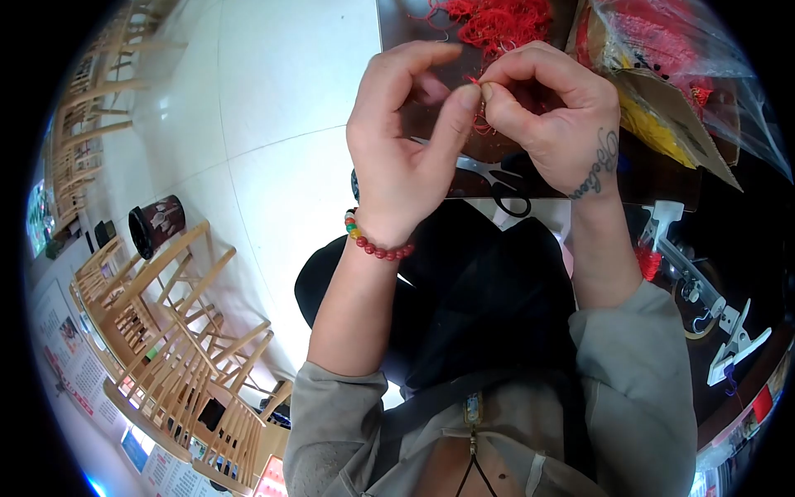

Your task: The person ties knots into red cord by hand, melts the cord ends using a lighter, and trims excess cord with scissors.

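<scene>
While both hands meet above the edge of a dark table (566,20), a person works on a red thread (474,80), a slim piece held at the fingertips and apparently too fine for any broader grasp. The right hand (556,108) has thumb and forefinger closed on it in a pinch, probably to keep it steady. The left hand (404,137) is spread, its thumb tip right beside the pinch and its forefinger raised clear, perhaps to leave room and a plain view; whether that thumb presses on the thread cannot be told. Just beyond the fingers lies a tangled heap of red strings (503,21), seemingly put there for easy reach. Scissors (496,176) lie below the hands, black handle loops toward the wearer and jutting past the table edge, which would make them quick to pick up. To the right, a cardboard box (672,116) and clear plastic (754,103) sit near the right hand, off to the side, presumably so that the working spot stays free.
</scene>
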### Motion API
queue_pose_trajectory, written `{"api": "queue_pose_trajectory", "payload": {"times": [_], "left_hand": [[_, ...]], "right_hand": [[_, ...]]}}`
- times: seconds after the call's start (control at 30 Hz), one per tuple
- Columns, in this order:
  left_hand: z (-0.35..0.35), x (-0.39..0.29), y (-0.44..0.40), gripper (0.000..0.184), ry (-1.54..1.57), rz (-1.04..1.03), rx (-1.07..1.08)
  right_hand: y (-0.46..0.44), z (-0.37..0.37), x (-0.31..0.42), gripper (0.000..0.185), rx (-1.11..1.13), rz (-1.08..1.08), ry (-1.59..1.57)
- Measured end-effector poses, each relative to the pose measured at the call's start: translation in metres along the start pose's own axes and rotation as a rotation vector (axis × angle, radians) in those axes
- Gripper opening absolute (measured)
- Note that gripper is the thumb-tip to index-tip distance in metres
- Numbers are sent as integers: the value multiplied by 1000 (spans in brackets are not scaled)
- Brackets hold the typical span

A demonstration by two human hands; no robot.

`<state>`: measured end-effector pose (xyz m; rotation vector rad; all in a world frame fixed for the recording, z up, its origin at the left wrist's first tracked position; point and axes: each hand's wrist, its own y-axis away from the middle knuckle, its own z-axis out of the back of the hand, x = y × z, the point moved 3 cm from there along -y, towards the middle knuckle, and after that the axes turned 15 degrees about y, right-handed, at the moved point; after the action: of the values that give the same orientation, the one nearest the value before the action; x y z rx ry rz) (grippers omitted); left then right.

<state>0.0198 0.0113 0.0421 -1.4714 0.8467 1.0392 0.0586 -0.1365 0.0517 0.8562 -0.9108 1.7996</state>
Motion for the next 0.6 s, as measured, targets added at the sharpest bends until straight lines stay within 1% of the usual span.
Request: {"api": "queue_pose_trajectory", "payload": {"times": [0.07,0.1,0.2,0.27,0.4,0.47,0.5,0.57,0.6], "left_hand": [[-2,-10,0,11,164,152,-7],[-2,-7,-4,12,41,-12,71],[-2,-5,4,10,92,189,8],[0,-2,6,10,154,229,-25],[1,0,5,9,221,243,-46],[0,-3,5,12,258,303,-28],[0,-4,5,13,277,332,-20],[1,-2,4,13,260,318,-6],[1,-2,4,12,252,311,0]], "right_hand": [[0,-1,0,8,-5,27,25],[1,-1,2,8,-9,16,12],[1,-2,3,9,-19,6,-57],[3,-5,-4,8,-25,27,-146],[6,-9,-7,9,15,-126,-295],[7,-12,-12,10,27,-176,-418],[7,-12,-13,10,6,-198,-447],[7,-15,-13,10,-36,-242,-506],[7,-13,-12,11,-31,-207,-411]]}}
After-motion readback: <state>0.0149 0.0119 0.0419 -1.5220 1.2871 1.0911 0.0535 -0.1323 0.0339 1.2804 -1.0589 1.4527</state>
